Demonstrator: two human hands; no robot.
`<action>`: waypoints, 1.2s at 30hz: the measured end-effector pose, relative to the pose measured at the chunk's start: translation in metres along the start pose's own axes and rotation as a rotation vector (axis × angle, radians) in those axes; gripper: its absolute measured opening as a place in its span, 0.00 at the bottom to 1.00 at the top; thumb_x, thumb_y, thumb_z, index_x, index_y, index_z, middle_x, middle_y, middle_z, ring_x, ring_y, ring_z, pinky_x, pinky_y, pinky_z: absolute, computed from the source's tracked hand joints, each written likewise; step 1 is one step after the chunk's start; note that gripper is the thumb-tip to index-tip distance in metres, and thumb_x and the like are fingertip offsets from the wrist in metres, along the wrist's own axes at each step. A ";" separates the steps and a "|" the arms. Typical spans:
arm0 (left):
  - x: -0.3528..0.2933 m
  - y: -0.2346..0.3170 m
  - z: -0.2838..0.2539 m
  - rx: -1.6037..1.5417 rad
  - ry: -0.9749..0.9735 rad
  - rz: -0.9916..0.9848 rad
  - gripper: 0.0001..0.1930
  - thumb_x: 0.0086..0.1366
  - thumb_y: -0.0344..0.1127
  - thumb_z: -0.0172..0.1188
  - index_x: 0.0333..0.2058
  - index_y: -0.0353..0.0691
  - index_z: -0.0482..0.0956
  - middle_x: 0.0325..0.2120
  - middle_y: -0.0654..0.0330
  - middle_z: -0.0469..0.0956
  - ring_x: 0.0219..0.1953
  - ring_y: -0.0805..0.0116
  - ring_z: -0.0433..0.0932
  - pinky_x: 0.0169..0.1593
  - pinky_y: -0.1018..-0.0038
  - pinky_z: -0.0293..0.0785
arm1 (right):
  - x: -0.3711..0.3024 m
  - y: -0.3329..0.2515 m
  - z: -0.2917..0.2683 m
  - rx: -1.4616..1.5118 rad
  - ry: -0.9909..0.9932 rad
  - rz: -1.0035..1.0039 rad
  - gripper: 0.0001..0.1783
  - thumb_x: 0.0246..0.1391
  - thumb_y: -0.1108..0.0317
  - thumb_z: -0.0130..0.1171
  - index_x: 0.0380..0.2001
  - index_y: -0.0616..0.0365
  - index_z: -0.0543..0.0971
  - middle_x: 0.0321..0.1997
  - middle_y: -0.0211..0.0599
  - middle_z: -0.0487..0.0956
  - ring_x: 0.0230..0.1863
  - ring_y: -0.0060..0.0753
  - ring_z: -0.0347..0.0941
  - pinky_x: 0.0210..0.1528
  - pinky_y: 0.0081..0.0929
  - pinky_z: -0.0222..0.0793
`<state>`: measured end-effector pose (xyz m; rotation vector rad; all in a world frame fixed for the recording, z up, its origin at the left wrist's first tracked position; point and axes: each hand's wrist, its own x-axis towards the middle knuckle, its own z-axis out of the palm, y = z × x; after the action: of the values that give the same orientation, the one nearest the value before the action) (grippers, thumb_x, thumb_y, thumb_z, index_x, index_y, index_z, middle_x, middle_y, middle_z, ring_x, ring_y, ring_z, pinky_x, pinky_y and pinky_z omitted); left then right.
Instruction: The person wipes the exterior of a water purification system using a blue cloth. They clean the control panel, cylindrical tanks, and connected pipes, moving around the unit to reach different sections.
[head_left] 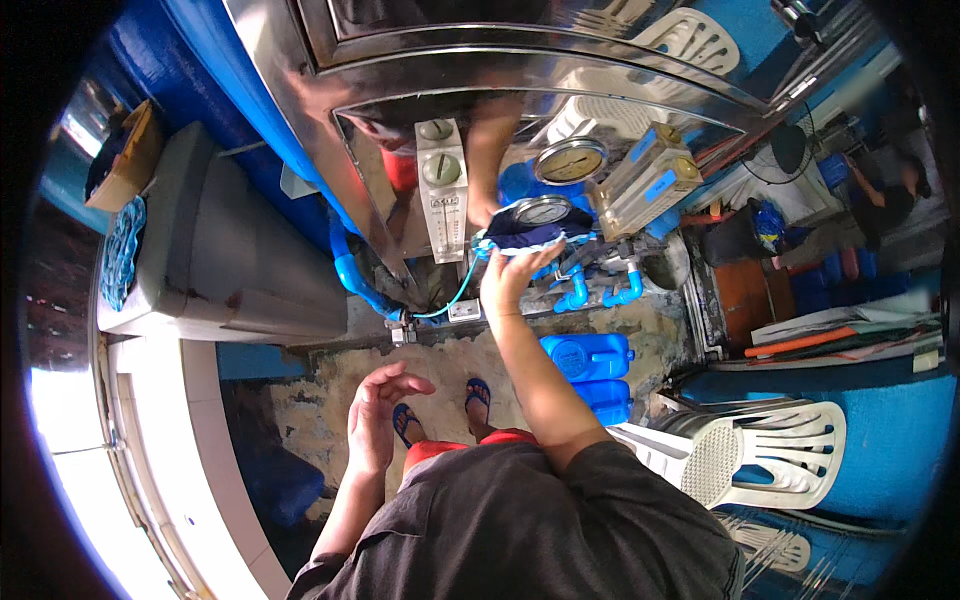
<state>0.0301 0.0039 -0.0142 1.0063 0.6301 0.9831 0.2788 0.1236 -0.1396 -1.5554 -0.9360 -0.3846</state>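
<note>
My right hand [508,280] reaches up to the shiny steel panel with its fingers closed on a dark navy cloth [522,241] with a pale edge. The cloth lies just below a round dial gauge [543,210] and covers part of its lower side; whether it touches the dial I cannot tell. A second gauge [570,161] sits higher on the panel. To the left of the cloth stands a clear upright flow meter [443,195] with two round knobs. Lower down, my left hand [374,410] hangs in the air, fingers loosely bent and holding nothing.
Blue pipes and valves [572,290] run under the panel, and a thin light-blue tube [462,290] curves at left. Blue jugs [588,357] stand on the floor by my right arm. White plastic chairs [780,455] are at right, a large grey bin [230,245] at left.
</note>
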 end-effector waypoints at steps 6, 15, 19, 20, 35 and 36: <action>-0.009 -0.005 0.004 0.002 0.113 0.032 0.27 0.72 0.54 0.37 0.53 0.36 0.69 0.39 0.49 0.78 0.45 0.56 0.77 0.56 0.60 0.65 | 0.055 0.080 -0.045 0.479 0.261 0.768 0.25 0.61 0.67 0.50 0.55 0.75 0.62 0.55 0.57 0.70 0.52 0.44 0.68 0.58 0.38 0.61; -0.033 -0.026 -0.011 -0.069 0.234 0.026 0.27 0.73 0.52 0.36 0.55 0.33 0.67 0.41 0.48 0.77 0.47 0.57 0.76 0.56 0.61 0.65 | 0.067 0.128 -0.103 -0.187 0.388 0.260 0.28 0.59 0.67 0.54 0.57 0.71 0.60 0.57 0.59 0.66 0.55 0.51 0.64 0.60 0.44 0.58; -0.037 -0.032 -0.013 -0.044 0.283 0.006 0.27 0.74 0.51 0.35 0.55 0.32 0.66 0.42 0.48 0.77 0.47 0.58 0.76 0.57 0.62 0.65 | 0.074 0.155 -0.073 -0.312 0.121 0.319 0.30 0.57 0.66 0.50 0.55 0.78 0.57 0.56 0.72 0.61 0.56 0.67 0.60 0.60 0.50 0.54; -0.037 -0.033 -0.014 -0.058 0.288 0.005 0.27 0.74 0.52 0.35 0.55 0.33 0.67 0.42 0.48 0.77 0.48 0.59 0.75 0.57 0.62 0.65 | 0.075 0.161 -0.066 -0.380 0.095 0.291 0.31 0.55 0.68 0.50 0.56 0.78 0.55 0.56 0.72 0.60 0.56 0.66 0.61 0.60 0.51 0.54; -0.048 -0.041 -0.004 0.028 0.342 -0.059 0.27 0.73 0.54 0.36 0.53 0.35 0.69 0.39 0.51 0.79 0.45 0.60 0.77 0.56 0.63 0.66 | -0.010 0.264 -0.032 -0.470 0.100 0.272 0.34 0.42 0.70 0.70 0.48 0.65 0.59 0.42 0.57 0.68 0.45 0.62 0.66 0.49 0.55 0.61; -0.051 -0.041 -0.006 0.029 0.356 -0.059 0.27 0.73 0.54 0.36 0.53 0.35 0.69 0.39 0.51 0.79 0.45 0.59 0.77 0.56 0.63 0.66 | -0.018 0.270 -0.032 -0.457 0.059 0.352 0.33 0.41 0.69 0.70 0.46 0.65 0.60 0.42 0.58 0.68 0.45 0.63 0.65 0.49 0.56 0.60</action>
<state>0.0180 -0.0470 -0.0536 0.8387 0.9651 1.1136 0.4761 0.0998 -0.3258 -2.0717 -0.5295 -0.4065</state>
